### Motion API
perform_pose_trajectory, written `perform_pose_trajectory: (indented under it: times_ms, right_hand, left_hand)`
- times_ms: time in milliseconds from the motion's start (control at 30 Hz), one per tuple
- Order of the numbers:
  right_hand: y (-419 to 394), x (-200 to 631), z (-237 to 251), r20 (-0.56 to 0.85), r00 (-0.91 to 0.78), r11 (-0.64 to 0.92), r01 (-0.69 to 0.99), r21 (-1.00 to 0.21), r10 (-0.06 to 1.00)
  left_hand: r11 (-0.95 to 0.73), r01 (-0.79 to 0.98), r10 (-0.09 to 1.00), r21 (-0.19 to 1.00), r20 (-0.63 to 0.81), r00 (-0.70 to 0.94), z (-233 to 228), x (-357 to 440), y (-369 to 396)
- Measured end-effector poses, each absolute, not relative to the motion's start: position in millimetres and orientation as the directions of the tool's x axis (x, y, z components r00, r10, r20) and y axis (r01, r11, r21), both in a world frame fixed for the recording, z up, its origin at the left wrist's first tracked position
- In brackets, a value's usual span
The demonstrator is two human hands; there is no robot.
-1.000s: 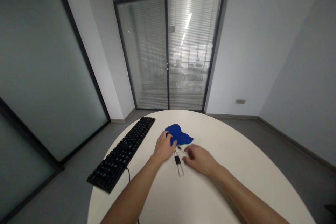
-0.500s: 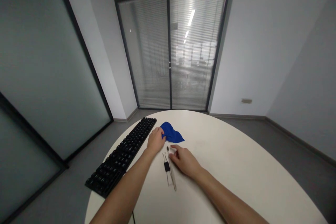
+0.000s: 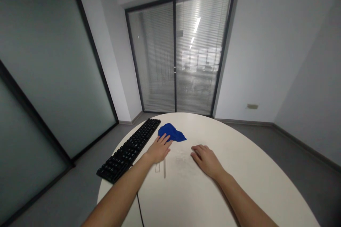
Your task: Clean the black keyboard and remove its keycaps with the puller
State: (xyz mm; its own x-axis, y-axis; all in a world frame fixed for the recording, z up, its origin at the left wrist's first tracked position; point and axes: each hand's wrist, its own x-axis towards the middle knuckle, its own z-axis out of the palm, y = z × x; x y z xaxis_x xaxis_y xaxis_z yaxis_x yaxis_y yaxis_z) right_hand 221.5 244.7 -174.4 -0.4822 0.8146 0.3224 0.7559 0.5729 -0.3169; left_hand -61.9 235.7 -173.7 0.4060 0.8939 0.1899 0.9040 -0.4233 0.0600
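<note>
My left hand (image 3: 160, 149) is open, palm down with fingers spread. Its fingertips reach the near edge of a crumpled blue cloth (image 3: 172, 132); whether they press on it I cannot tell. Partly under this hand lie a thin pale stick (image 3: 164, 169) and a thin wire-ended tool (image 3: 157, 168), whose upper parts are hidden. To the right, apart from these, my right hand (image 3: 207, 160) rests low over the table, fingers loosely bent, thumb apart, with nothing seen in it.
A black keyboard (image 3: 130, 149) lies slantwise along the left edge of the round white table (image 3: 191, 198). A black cable (image 3: 140, 209) runs towards the near edge. Behind the table are a glazed door with blinds (image 3: 194, 60) and white walls.
My left hand has loosened from the cloth and spread out, now covering the tops of the stick and wire tool. My right hand has moved right, away from the stick.
</note>
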Motion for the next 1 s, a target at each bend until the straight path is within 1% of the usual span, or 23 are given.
perform_pose_trajectory:
  times_ms: [133, 233, 333, 400, 567, 700, 767, 800, 900, 933, 1000]
  right_hand:
    - [250.1, 223.2, -175.7, 0.319, -0.495, 0.584, 0.742, -0.328, 0.808]
    - [253.5, 223.4, -176.1, 0.315, -0.486, 0.576, 0.741, -0.346, 0.815]
    - [254.0, 222.7, -175.4, 0.318, -0.484, 0.575, 0.74, -0.349, 0.815]
    - [253.5, 222.1, -175.0, 0.324, -0.493, 0.586, 0.733, -0.346, 0.808]
    - [254.3, 221.1, -177.6, 0.322, -0.507, 0.598, 0.718, -0.357, 0.8]
    - [258.7, 221.4, -179.4, 0.336, -0.51, 0.608, 0.714, -0.348, 0.792]
    - [261.9, 221.8, -179.4, 0.357, -0.492, 0.6, 0.728, -0.332, 0.794]
    - [263.5, 222.1, -179.4, 0.373, -0.468, 0.584, 0.746, -0.32, 0.802]
    - [266.2, 223.2, -181.7, 0.395, -0.371, 0.497, 0.82, -0.285, 0.84]
    - [266.2, 223.3, -183.2, 0.369, -0.362, 0.474, 0.835, -0.279, 0.856]
    - [264.9, 222.5, -186.8, 0.271, -0.378, 0.446, 0.854, -0.267, 0.885]
  left_hand:
    - [-0.548, 0.836, 0.83, 0.025, 0.144, 0.539, -154.2, -85.7, 237.1]
    - [-0.568, 0.822, 0.817, 0.044, 0.149, 0.556, -143.5, -85.2, 241.1]
    - [-0.527, 0.848, 0.836, 0.064, 0.219, 0.503, -146.4, -68.8, 253.0]
    - [-0.462, 0.884, 0.864, 0.067, 0.257, 0.433, -156.1, -56.8, 264.6]
    - [-0.273, 0.957, 0.938, 0.094, 0.247, 0.244, -176.0, -56.1, 288.7]
    - [-0.201, 0.974, 0.949, 0.106, 0.268, 0.167, -170.7, -55.5, 290.3]
    - [-0.17, 0.979, 0.948, 0.116, 0.29, 0.131, -169.3, -40.0, 282.5]
    - [-0.163, 0.976, 0.948, 0.143, 0.296, 0.115, -170.6, -29.6, 276.3]
    - [-0.265, 0.936, 0.944, 0.23, 0.262, 0.203, -181.5, -1.6, 252.8]
    - [-0.276, 0.927, 0.947, 0.254, 0.236, 0.218, -186.0, 3.4, 245.0]
    - [-0.29, 0.91, 0.95, 0.295, 0.204, 0.237, -193.3, 5.2, 232.6]
